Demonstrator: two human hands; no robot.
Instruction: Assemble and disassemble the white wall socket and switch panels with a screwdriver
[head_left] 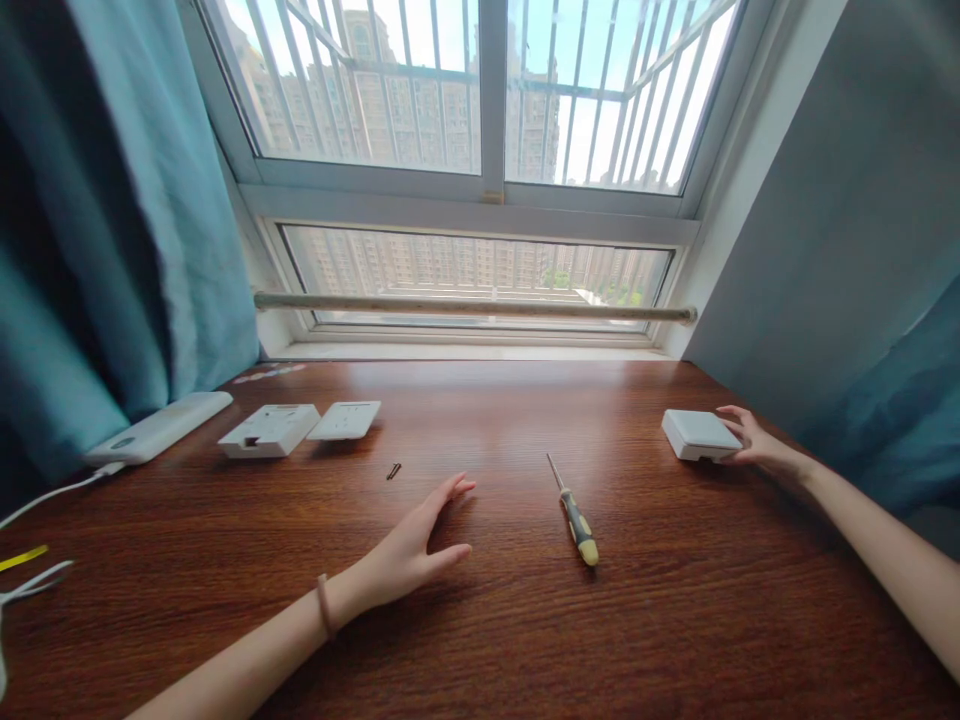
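Note:
My left hand [411, 548] is open above the wooden table, its thumb and fingers spread with nothing between them. Two small dark screws [394, 471] lie just beyond it. To its right rests a screwdriver [576, 520] with a grey and yellow handle, its tip pointing away from me. At the far right, my right hand [759, 446] grips the right side of a white square box [699, 435], which sits on or very close to the tabletop. A white open wall box [268, 431] and a thin white square plate [345, 420] lie at the back left.
A long white device [161, 428] with a white cable [64, 492] plugged in lies beside the blue curtain [135, 200]. Yellow and white strips [30, 570] show at the left edge. Behind the wooden table [480, 400] are a window and a horizontal rail [480, 306].

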